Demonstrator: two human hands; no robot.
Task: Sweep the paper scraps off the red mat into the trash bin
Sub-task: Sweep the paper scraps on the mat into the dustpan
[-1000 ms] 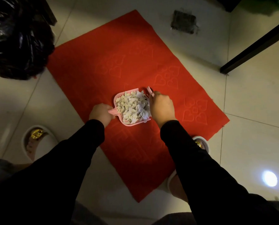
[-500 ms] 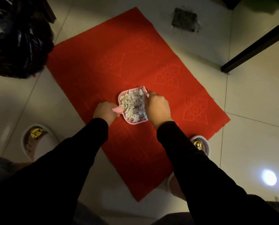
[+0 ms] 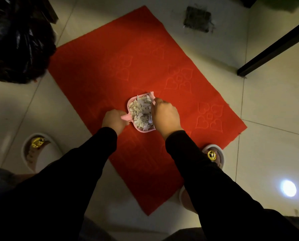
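Observation:
A small pink dustpan (image 3: pixel 131 103) rests on the red mat (image 3: pixel 110 70), heaped with pale paper scraps (image 3: pixel 140 112). My left hand (image 3: pixel 114 119) is shut on the dustpan's short handle at its left side. My right hand (image 3: pixel 165 114) lies against the pan's right edge, fingers closed around a thin pink brush whose tip (image 3: pixel 152 94) sticks out above the knuckles. The trash bin (image 3: pixel 16 40), lined with a black bag, stands off the mat's left corner at the upper left. No loose scraps show elsewhere on the mat.
My two slippered feet, the left one (image 3: pixel 39 150) and the right one (image 3: pixel 213 154), flank the mat's near end on pale floor tiles. A dark floor drain (image 3: pixel 197 19) lies beyond the mat. A black bar (image 3: pixel 273 47) crosses the upper right. A bright light reflection (image 3: pixel 288 187) shines at lower right.
The dustpan has tipped and turned so its open side faces away and it looks narrower. My right hand has pressed closer against its right edge, and both hands have drawn together.

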